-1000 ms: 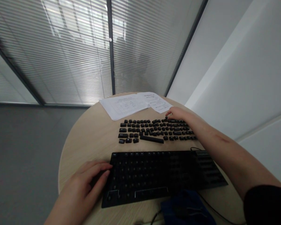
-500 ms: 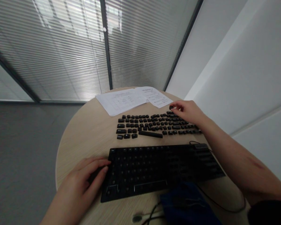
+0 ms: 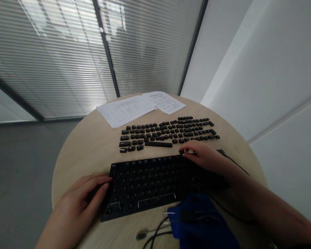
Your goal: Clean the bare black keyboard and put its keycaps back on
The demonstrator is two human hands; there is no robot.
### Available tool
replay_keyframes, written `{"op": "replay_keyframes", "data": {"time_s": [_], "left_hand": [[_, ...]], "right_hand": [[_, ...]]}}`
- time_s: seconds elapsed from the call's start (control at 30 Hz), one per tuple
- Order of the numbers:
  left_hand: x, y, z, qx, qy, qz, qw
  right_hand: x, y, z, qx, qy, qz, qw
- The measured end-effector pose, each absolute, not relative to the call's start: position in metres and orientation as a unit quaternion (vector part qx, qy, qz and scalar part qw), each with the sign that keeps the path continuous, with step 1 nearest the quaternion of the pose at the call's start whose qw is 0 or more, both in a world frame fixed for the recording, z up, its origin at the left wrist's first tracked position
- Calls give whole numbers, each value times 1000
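Observation:
A black keyboard base [image 3: 150,180] without its keycaps lies across the round wooden table [image 3: 93,145]. My left hand [image 3: 83,197] grips the keyboard's left end, thumb on top and fingers curled round the edge. My right hand [image 3: 203,157] rests at the keyboard's top edge, right of centre, with fingertips pinched on a small black keycap [image 3: 182,151]. Beyond the keyboard, several loose black keycaps [image 3: 168,131] lie in rows, with a long spacebar [image 3: 158,144] among them.
Two printed paper sheets [image 3: 134,107] lie at the table's far side. A blue cloth [image 3: 199,224] and a black cable [image 3: 155,235] sit at the near edge, in front of the keyboard. Glass walls with blinds stand behind; a white wall is at the right.
My right hand has lifted a keycap from the far row and brought it down to the keyboard's top edge. My left hand has kept its hold on the keyboard's left end.

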State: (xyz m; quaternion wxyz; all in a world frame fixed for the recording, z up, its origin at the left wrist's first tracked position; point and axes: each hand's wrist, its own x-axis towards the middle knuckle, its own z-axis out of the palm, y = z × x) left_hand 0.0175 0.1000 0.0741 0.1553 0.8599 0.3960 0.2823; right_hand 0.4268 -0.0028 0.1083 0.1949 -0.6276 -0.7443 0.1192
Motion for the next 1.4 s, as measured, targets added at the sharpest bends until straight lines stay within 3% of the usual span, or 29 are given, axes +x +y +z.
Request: {"op": "replay_keyframes", "data": {"time_s": [0.8, 1.03, 1.4], "left_hand": [[16, 101, 73, 859, 398, 283, 157], [17, 101, 75, 857, 393, 298, 149], [16, 103, 71, 859, 392, 297, 140]], "right_hand": [[424, -8, 106, -638, -732, 158, 178], [420, -9, 107, -625, -750, 93, 194], [421, -3, 109, -638, -739, 140, 164]]}}
